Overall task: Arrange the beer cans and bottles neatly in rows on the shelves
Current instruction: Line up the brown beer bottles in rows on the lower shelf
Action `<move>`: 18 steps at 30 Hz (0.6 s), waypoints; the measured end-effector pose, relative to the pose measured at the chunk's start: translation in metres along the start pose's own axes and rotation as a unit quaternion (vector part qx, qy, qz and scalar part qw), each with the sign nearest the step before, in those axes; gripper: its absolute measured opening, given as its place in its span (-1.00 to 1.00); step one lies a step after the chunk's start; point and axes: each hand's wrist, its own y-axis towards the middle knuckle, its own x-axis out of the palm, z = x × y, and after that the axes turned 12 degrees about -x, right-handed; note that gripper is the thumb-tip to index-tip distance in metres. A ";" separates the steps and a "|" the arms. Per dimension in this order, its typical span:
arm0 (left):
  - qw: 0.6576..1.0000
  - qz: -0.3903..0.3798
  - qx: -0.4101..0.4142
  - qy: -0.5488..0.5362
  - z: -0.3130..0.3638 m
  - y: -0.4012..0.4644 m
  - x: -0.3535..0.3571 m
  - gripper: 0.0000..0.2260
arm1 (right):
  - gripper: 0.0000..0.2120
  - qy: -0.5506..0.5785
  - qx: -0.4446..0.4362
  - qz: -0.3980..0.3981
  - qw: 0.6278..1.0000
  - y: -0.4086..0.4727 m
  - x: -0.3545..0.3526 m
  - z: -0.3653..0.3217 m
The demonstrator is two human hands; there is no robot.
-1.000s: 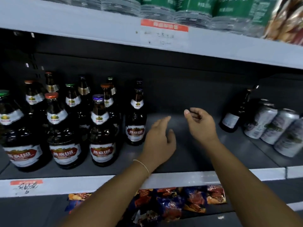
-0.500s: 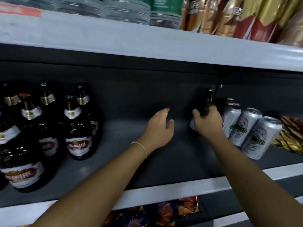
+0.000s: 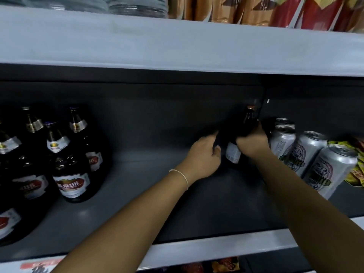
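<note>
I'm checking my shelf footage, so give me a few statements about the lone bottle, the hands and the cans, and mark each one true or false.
1. The right hand grips the lone bottle. True.
2. The lone bottle stands to the right of the cans. False: it stands to their left.
3. The left hand is at the lone bottle's left side. True.
4. The cans lie on their sides. False: they stand upright in a row.
5. The lone bottle stands among the bottle group. False: a stretch of bare shelf separates them.
</note>
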 end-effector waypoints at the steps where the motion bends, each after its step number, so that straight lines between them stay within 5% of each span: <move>1: 1.000 0.001 -0.002 0.000 0.000 0.002 0.001 -0.53 | -0.61 0.006 0.000 0.006 1.000 0.002 0.002 0.001; 18: 0.999 0.004 -0.031 0.007 -0.027 -0.006 0.012 -0.46 | -0.57 0.046 -0.031 0.086 0.995 -0.006 0.019 -0.002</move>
